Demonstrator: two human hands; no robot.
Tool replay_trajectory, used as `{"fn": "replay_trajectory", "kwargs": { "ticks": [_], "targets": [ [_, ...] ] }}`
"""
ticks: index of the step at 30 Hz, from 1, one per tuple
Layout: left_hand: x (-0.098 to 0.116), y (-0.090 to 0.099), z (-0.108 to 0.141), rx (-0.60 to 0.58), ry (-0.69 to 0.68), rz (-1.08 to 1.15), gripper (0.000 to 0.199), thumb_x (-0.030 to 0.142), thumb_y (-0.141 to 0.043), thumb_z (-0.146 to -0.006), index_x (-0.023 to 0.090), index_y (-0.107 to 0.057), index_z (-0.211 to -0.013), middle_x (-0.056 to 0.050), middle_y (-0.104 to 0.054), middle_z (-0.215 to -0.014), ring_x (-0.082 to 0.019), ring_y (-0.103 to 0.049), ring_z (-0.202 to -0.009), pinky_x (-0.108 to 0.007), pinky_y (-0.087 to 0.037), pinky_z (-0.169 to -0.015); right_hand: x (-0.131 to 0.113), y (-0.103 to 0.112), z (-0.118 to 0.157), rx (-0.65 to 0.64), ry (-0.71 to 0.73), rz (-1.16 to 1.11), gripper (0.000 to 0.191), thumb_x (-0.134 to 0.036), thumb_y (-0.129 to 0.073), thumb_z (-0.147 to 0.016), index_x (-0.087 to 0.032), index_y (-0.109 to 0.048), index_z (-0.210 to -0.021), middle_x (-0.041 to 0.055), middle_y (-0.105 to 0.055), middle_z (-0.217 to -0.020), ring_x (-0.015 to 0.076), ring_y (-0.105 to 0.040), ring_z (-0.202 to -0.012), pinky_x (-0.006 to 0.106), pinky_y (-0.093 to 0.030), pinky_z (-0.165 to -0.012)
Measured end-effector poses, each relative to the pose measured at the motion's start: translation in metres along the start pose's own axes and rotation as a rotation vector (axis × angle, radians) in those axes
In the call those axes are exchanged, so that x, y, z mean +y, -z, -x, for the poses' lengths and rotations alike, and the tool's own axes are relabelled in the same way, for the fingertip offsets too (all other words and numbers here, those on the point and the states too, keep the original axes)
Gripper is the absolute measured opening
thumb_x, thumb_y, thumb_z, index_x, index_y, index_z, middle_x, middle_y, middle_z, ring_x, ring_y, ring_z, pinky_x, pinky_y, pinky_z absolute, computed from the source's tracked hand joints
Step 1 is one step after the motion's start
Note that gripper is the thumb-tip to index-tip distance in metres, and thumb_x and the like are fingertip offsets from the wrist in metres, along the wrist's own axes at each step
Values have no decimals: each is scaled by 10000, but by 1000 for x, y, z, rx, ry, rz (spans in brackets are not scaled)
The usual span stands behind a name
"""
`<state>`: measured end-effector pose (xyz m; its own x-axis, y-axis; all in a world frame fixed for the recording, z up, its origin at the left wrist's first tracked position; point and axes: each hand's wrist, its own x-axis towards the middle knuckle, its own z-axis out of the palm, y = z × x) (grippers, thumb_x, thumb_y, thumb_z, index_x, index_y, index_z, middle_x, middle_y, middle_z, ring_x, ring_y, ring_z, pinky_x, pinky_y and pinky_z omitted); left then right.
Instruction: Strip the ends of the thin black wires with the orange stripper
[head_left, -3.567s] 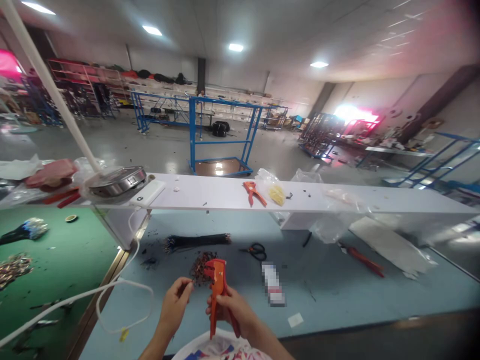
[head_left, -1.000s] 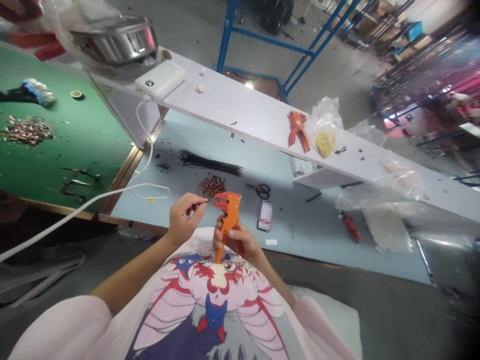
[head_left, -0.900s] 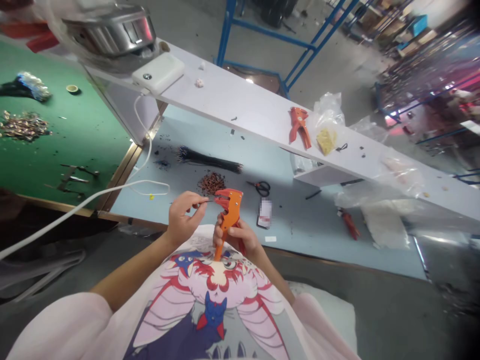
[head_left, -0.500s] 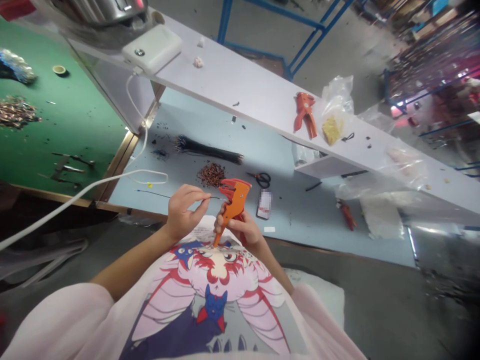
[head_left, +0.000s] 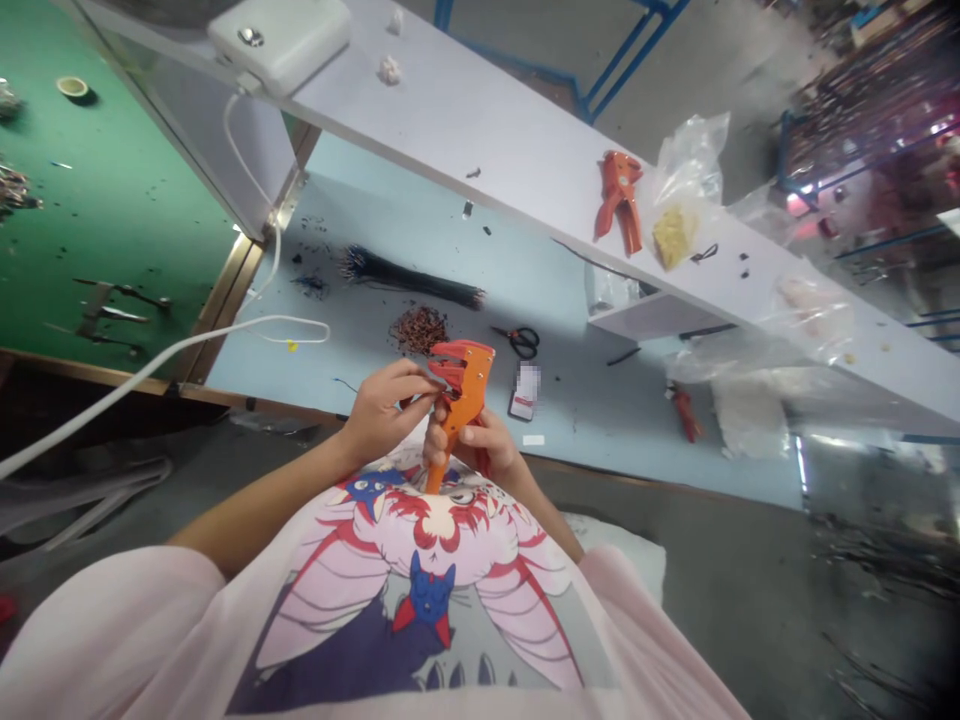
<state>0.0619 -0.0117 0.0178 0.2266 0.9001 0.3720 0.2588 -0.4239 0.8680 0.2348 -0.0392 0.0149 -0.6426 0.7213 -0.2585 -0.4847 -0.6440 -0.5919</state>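
While my right hand (head_left: 486,440) clamps the orange pliers (head_left: 470,386) mid-view, my left hand (head_left: 386,408) pinches a thin wire (head_left: 345,384) at their mouth | wire tail: nine o'clock of the pliers | scrap pile (head_left: 417,327): eleven | scissors (head_left: 523,343): between one and two | phone (head_left: 524,392): near three, on the blue table (head_left: 600,420)

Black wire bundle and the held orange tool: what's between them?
In the head view, a heap of small brown scraps on the blue tabletop lies between the black wire bundle and the held orange tool.
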Motion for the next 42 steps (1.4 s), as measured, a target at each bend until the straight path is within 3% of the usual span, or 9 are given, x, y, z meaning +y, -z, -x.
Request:
{"fn": "replay_trajectory", "kwargs": {
  "ticks": [12, 17, 25, 30, 36, 39, 42],
  "targets": [
    [1, 3, -3, -26, -80, -141, 173, 192, -527, -863, 194, -697, -830, -30, -628, -792, -92, -571, -680, -204, -452, -620, 6, 3, -6, 47, -41, -19, 359, -409, -700, -693, -199, -453, -846, -44, -496, -604, 110, -477, -468, 310, -470, -545],
    [0, 2, -4, -28, -74, -139, 172, 181, -525, -860, 184, -692, -821, -28, -610, -776, -93, -564, -676, -205, -442, -612, 9, 5, -8, -4, 4, -39, 305, -397, -663, -753, -202, -440, -827, -58, -473, -590, 87, -449, -428, 261, -433, -487],
    [-2, 2, -5, -46, -73, -120, 161, 173, -528, -857, 177, -685, -822, -26, -605, -776, -91, -551, -670, -206, -436, -613, 8, 5, -9, -4, -35, -20, 353, -455, -667, -756, -212, -415, -802, -75, -451, -561, 85, -440, -424, 283, -489, -502],
    [-4, 1, -4, -56, -32, -105, 149, 169, -535, -852, 179, -681, -824, -19, -605, -775, -84, -529, -648, -202, -425, -600, 9, 2, -11, 38, -63, -33, 405, -485, -676, -742, -219, -370, -737, -100, -392, -513, 67, -363, -374, 256, -474, -454],
    [-9, -3, -1, -82, 41, -96, 141, 184, -531, -858, 186, -672, -843, -12, -603, -781, -87, -501, -636, -215, -411, -608, 16, 6, -14, 51, -98, -114, 489, -510, -642, -768, -217, -269, -649, -120, -261, -463, 35, -167, -324, 166, -297, -321],
    [-16, -7, 0, -80, 95, -87, 138, 193, -529, -857, 184, -666, -844, -4, -587, -741, -90, -485, -623, -220, -402, -605, 16, 11, -18, 72, -97, -147, 463, -488, -632, -782, -216, -280, -657, -116, -243, -479, 39, -159, -341, 161, -294, -329],
    [-38, -14, 0, -57, 205, -86, 127, 221, -550, -839, 188, -673, -834, 0, -598, -716, -100, -499, -629, -224, -405, -613, 11, 17, -27, 91, -75, -189, 361, -454, -639, -767, -213, -373, -728, -103, -281, -525, 50, -241, -378, 178, -369, -387]
  ]
}}
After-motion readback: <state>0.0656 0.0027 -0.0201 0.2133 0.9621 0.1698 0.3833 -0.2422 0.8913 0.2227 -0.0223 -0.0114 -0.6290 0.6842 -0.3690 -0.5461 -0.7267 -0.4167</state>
